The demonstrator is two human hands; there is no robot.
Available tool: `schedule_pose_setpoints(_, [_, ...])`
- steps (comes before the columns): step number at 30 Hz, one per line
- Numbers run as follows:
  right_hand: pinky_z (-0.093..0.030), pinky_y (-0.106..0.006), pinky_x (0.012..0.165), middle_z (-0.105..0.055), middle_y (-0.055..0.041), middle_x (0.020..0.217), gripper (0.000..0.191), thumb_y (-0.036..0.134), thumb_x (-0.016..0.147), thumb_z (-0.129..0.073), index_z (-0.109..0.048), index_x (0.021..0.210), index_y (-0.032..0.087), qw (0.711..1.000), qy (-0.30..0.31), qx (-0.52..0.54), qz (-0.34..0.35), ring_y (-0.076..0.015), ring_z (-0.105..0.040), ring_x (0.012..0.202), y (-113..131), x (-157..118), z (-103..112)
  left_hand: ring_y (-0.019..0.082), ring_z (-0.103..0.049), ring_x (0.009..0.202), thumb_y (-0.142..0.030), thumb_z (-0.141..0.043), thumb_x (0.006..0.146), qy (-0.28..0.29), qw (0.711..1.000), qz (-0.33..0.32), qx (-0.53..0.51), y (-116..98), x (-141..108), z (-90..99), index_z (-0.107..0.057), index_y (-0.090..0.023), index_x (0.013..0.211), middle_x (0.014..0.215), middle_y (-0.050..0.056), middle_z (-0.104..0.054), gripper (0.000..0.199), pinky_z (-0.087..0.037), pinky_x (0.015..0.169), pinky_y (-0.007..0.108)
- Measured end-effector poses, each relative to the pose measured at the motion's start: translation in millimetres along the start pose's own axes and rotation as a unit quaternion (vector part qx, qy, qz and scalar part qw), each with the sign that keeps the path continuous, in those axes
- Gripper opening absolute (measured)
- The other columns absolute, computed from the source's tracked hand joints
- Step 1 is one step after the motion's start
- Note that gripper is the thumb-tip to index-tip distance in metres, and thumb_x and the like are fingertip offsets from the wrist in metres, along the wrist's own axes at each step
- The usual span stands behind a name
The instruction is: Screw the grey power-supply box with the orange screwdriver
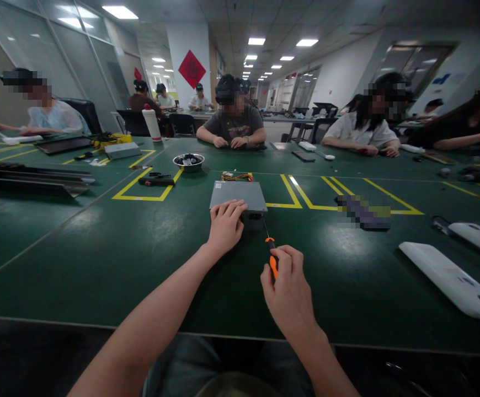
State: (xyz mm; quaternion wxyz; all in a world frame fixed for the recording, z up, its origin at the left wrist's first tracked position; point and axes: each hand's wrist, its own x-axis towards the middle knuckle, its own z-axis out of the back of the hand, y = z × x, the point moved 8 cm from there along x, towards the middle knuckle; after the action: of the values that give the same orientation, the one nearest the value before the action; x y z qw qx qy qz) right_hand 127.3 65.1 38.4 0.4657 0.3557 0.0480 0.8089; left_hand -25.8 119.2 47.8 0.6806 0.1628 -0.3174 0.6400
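A grey metal computer power supply (240, 193) lies on the green table in front of me, its socket side towards me. Coloured cables (238, 177) come out at its far side. My left hand (227, 223) rests on the near left part of the box, fingers stretched over its top. In my right hand (287, 284) is an orange and black screwdriver (272, 259), gripped by the handle. Its thin shaft points up at the near right corner of the box. Whether the tip touches a screw is too small to tell.
Beyond the box stands a metal bowl (188, 161) of small parts. Black tools (156, 180) lie inside yellow tape at left; long dark panels (33, 179) are farther left. White devices (451, 278) lie at right. Co-workers (238, 121) sit across the green table (161, 259).
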Motion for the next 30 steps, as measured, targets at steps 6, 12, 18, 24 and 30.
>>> schedule_pose_setpoints(6, [-0.050, -0.029, 0.056, -0.055, -0.0126, 0.099, 0.025, 0.027, 0.089, -0.035, -0.048, 0.106, 0.015, 0.998, -0.058, -0.024, 0.018, -0.0199, -0.060, 0.079, 2, 2, 10, 0.020, -0.040, 0.119, -0.012, -0.042, 0.079, 0.011, 1.000, 0.001, 0.008, 0, 0, -1.0, -0.050, -0.025, 0.115, 0.126, 0.001, -0.052, 0.038, -0.025, 0.097, 0.039])
schedule_pose_setpoints(12, [-0.049, -0.029, 0.053, -0.062, -0.0088, 0.086, 0.034, 0.039, 0.090, -0.029, -0.049, 0.102, 0.015, 0.998, -0.046, -0.011, -0.028, -0.0183, -0.062, 0.067, -19, 5, 15, 0.019, -0.040, 0.120, -0.014, -0.041, 0.081, 0.024, 0.999, -0.003, 0.022, -1, -2, 2.0, -0.048, -0.024, 0.118, 0.128, 0.002, -0.050, 0.039, -0.022, 0.100, 0.039])
schedule_pose_setpoints(18, [-0.053, -0.032, 0.065, -0.050, -0.0153, 0.108, 0.027, 0.030, 0.086, -0.040, -0.046, 0.106, 0.013, 0.998, -0.037, 0.009, 0.049, -0.0214, -0.058, 0.091, 2, -2, 5, 0.021, -0.039, 0.121, -0.015, -0.043, 0.079, 0.050, 0.998, -0.005, 0.027, -4, -5, 8.9, -0.044, -0.024, 0.123, 0.131, 0.003, -0.047, 0.045, -0.021, 0.101, 0.042])
schedule_pose_setpoints(24, [-0.053, -0.029, 0.071, -0.054, -0.0116, 0.105, 0.022, 0.019, 0.086, -0.041, -0.051, 0.106, 0.016, 0.993, -0.075, -0.011, 0.089, -0.0186, -0.059, 0.093, 14, -12, 12, 0.021, -0.038, 0.120, -0.016, -0.045, 0.079, 0.054, 0.998, -0.012, 0.032, 1, -15, 17.4, -0.042, -0.024, 0.124, 0.133, 0.002, -0.046, 0.046, -0.022, 0.101, 0.041])
schedule_pose_setpoints(30, [-0.053, -0.029, 0.064, -0.058, -0.0102, 0.099, 0.022, 0.026, 0.088, -0.040, -0.055, 0.101, 0.016, 0.995, -0.077, -0.038, 0.042, -0.0178, -0.061, 0.082, 7, -14, 17, 0.022, -0.039, 0.120, -0.017, -0.043, 0.081, 0.041, 0.999, -0.021, 0.029, 3, -18, 18.0, -0.044, -0.023, 0.123, 0.130, 0.004, -0.048, 0.042, -0.022, 0.102, 0.042])
